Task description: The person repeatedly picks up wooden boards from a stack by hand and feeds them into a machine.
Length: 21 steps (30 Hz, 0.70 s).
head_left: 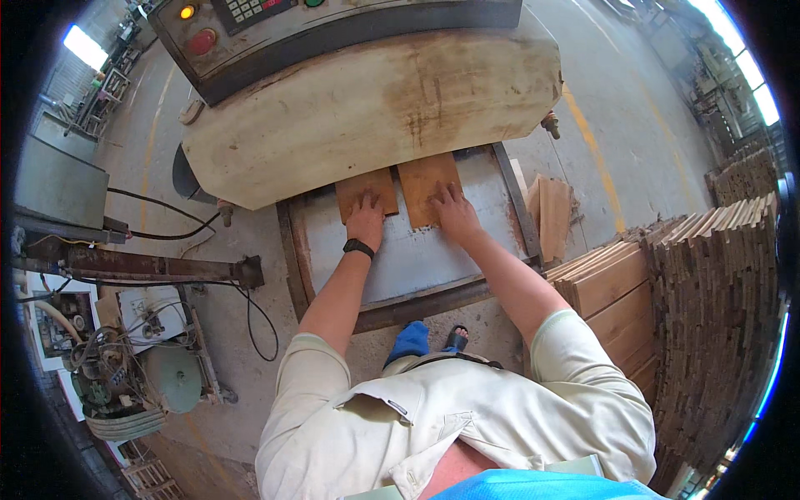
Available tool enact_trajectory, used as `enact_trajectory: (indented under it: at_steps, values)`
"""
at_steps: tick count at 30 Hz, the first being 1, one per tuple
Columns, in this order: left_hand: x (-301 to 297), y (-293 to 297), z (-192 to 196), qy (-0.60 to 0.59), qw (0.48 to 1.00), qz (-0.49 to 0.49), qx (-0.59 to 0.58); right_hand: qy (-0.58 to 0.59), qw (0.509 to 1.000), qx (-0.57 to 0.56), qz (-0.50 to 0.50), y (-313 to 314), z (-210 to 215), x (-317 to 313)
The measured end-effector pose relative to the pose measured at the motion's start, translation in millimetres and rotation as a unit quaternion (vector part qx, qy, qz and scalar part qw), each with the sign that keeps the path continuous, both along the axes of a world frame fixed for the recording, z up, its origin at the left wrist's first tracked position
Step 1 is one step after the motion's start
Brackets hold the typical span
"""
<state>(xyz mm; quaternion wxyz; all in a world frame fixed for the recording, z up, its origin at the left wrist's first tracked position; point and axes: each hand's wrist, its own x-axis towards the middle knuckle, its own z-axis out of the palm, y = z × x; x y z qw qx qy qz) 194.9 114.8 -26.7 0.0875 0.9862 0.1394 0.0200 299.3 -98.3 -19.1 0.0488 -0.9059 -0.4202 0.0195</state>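
Observation:
Two brown wooden boards lie side by side on a pale metal feed table [417, 250], their far ends under the machine's worn cream hood [375, 100]. My left hand [365, 218], with a black wristband, presses flat on the left board [360, 190]. On the right board [423, 185] rests my right hand [455, 212], fingers spread on its near end. Neither hand grips anything.
A control panel [242, 25] with a red and a yellow button tops the machine. Stacks of wooden boards [617, 292] stand to my right, with loose pieces [550, 212] beside the table. Cables, a motor and metal parts [125, 350] crowd the floor at left.

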Motion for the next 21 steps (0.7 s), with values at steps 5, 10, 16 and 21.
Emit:
enact_trajectory:
  at_steps: [5,10,16,21]
  values:
    - [1.2,25.9,3.1,-0.037,0.998,0.001,-0.047,0.01,1.0,-0.006,-0.007,19.5,7.2,10.5]
    - [-17.9,6.5,36.4,-0.061,0.988,-0.004,-0.139,0.054,0.997,0.047,-0.037,19.6,-1.4,30.3]
    - [-60.6,-24.1,40.3,-0.113,0.957,-0.067,-0.258,0.026,0.993,0.103,-0.055,18.6,8.3,16.0]
    - [-68.5,-66.0,52.8,-0.057,0.92,-0.1,-0.375,0.031,0.968,0.216,-0.123,-47.6,17.4,-38.0]
